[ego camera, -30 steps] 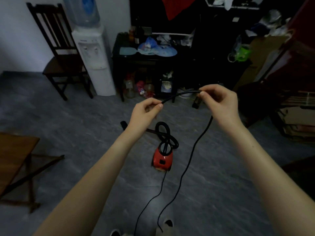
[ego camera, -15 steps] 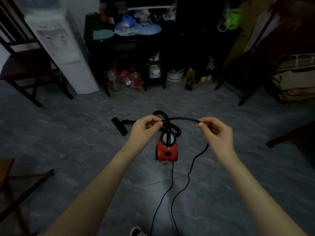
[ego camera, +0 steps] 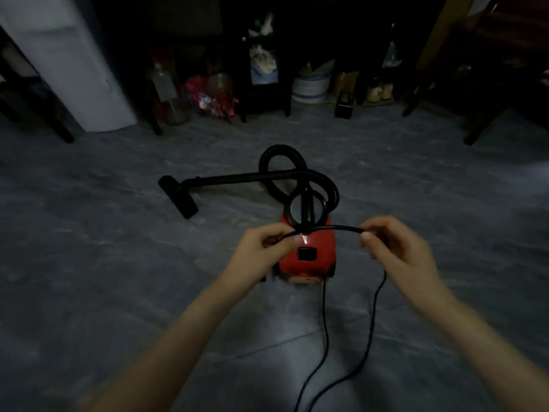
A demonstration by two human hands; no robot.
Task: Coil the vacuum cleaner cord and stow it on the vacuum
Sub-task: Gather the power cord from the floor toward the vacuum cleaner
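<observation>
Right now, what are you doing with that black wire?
A person holds a stretch of the cord between both hands, left hand and right hand, above the red vacuum on the floor. The rest of the cord trails loose on the floor, so coiling has barely begun. The hose lies curled behind it.

Vacuum (ego camera: 309, 257): red body with a black rectangular panel. Hose (ego camera: 277, 162), wand (ego camera: 225, 178), floor head (ego camera: 178, 196): black. Cord (ego camera: 326, 228): black. Floor (ego camera: 104, 278): grey, mottled with paler streaks. Cabinet (ego camera: 68, 63) at far left: white.
</observation>
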